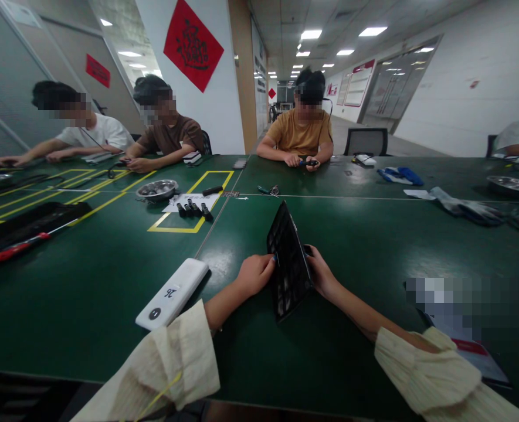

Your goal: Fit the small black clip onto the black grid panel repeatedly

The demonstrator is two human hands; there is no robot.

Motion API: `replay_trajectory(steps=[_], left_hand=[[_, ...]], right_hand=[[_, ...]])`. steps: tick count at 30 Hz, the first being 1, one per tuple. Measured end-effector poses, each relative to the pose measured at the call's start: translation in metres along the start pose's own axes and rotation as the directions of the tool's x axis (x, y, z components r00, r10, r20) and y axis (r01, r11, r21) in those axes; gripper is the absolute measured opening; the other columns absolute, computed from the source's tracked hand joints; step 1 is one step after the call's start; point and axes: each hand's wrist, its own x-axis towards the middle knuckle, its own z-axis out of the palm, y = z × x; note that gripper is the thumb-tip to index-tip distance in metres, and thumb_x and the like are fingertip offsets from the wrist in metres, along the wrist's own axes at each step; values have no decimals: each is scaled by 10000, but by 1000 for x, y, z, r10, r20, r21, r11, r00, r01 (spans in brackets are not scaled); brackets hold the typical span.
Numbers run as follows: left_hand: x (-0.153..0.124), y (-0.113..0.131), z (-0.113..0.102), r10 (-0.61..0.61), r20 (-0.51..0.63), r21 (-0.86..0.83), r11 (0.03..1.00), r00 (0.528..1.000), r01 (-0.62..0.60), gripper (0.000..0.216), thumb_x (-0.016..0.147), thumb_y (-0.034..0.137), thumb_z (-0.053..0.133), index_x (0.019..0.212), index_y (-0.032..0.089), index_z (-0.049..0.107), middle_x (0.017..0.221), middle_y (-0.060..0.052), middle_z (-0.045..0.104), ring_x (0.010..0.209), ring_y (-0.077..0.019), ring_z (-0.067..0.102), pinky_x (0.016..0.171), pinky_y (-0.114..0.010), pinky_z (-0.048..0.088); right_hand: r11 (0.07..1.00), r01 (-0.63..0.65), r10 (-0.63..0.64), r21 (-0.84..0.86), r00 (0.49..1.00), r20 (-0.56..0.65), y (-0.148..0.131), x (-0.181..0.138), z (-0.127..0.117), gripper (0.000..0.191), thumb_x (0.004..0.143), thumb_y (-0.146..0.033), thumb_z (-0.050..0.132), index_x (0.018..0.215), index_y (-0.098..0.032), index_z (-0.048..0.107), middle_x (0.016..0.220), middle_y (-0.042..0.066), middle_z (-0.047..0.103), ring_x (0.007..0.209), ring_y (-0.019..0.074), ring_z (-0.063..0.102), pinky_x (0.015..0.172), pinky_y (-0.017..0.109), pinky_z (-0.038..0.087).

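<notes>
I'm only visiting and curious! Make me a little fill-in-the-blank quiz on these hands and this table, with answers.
1. The left hand and right hand hold a panel coloured ____.
2. The white power bank lies nearer the ____ hand.
3. The tabletop is coloured ____.

Answers: black; left; green.

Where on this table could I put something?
The green table shows bare room between the right hand and the gray cloth, and between the white device and the red-handled tool. It is crowded around the black cylinders and metal bowl.
</notes>
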Motion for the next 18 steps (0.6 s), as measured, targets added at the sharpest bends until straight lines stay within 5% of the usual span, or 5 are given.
replay_trajectory(steps=[12,18], left_hand=[[1,4,-2,-99,40,173,981,994,90,446,930,392,176,803,182,548,676,-41,593,645,-175,563,572,-245,327],[2,4,-2,-143,39,0,990,989,143,489,926,421,182,797,175,585,675,-34,599,646,-164,556,578,-237,349]], right_hand=[[998,25,-22,56,999,-47,0,0,4,356,729,-407,603,1020,-267,454,873,-5,587,754,181,591,505,254,431],[999,25,-25,31,999,-26,1,-2,4,372,740,-440,603,1036,-291,434,882,-11,564,771,171,569,521,248,425]])
